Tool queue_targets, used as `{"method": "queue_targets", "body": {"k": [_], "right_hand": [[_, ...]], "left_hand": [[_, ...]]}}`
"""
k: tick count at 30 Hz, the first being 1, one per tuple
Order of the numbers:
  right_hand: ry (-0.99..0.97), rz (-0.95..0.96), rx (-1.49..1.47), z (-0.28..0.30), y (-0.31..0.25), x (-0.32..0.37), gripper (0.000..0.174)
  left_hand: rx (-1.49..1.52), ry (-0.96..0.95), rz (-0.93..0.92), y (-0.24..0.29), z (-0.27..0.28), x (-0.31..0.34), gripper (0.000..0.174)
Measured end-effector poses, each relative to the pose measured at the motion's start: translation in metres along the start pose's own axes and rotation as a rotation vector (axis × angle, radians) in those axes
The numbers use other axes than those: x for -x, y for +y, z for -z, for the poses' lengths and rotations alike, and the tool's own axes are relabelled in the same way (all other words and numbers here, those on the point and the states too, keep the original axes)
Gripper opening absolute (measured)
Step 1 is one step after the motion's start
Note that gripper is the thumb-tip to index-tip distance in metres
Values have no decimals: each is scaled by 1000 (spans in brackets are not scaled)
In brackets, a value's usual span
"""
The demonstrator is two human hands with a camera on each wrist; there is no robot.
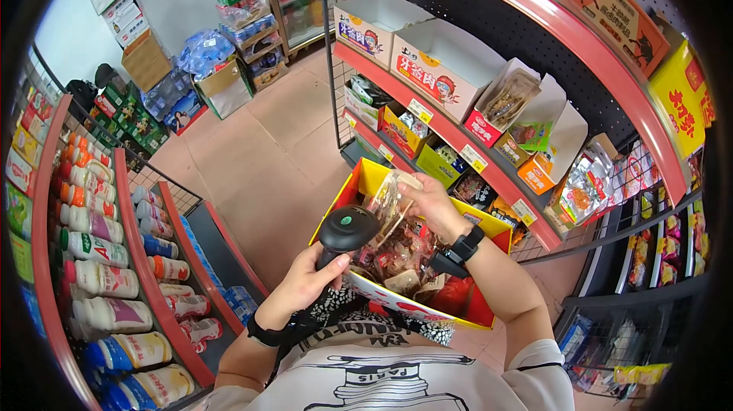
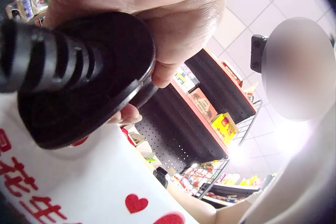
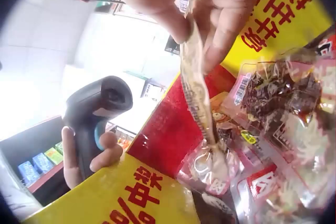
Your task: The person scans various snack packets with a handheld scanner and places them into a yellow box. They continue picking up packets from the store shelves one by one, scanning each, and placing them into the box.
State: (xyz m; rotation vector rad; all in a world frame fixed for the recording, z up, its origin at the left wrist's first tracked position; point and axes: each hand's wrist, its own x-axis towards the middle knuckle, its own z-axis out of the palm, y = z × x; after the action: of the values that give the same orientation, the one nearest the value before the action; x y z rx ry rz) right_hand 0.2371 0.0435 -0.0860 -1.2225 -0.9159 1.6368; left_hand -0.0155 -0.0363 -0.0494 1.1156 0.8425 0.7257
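Observation:
My left hand (image 1: 305, 283) grips a black barcode scanner (image 1: 349, 229) by its handle, beside the near left corner of a yellow cardboard box (image 1: 369, 174). The scanner's window faces the box in the right wrist view, where fingers wrap the handle (image 3: 84, 142). In the left wrist view the handle's base and coiled cable (image 2: 47, 58) fill the left side. My right hand (image 1: 434, 206) pinches a clear snack packet (image 3: 195, 85) by its top edge, so that it hangs over the box. Inside lie many clear packets of reddish-brown food (image 3: 278, 90).
A red-edged shelf (image 1: 450, 136) with open snack cartons stands on the right, close to the box. Bottled drinks (image 1: 95, 220) line shelves on the left. Stacked cartons and wrapped goods (image 1: 217, 67) stand at the back, beyond the tiled floor (image 1: 252, 151).

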Motion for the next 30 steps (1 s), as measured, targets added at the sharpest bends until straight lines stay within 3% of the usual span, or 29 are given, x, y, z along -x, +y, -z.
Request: {"method": "queue_targets", "body": {"k": [8,16,23,25,29,30], "right_hand": [[40,75,-18,7,-2,-2,27],[-98,209,209,1,3,0,16],[-137,219,238,0,11,-2,14],[-134,320,310,2,18,-7,13],[-99,292,275,3,20,-8,13],[-29,346,437,10,26,-14,15]], "left_hand": [[5,-1,9,0,0,-1,30],[-8,13,20,1,-1,0,33],[-15,2,13,-3,2,-1,35],[-15,-1,8,-3,2,-1,35],[-18,-3,8,-3,2,-1,36],[-18,-1,2,-3,1,-1,36]]}}
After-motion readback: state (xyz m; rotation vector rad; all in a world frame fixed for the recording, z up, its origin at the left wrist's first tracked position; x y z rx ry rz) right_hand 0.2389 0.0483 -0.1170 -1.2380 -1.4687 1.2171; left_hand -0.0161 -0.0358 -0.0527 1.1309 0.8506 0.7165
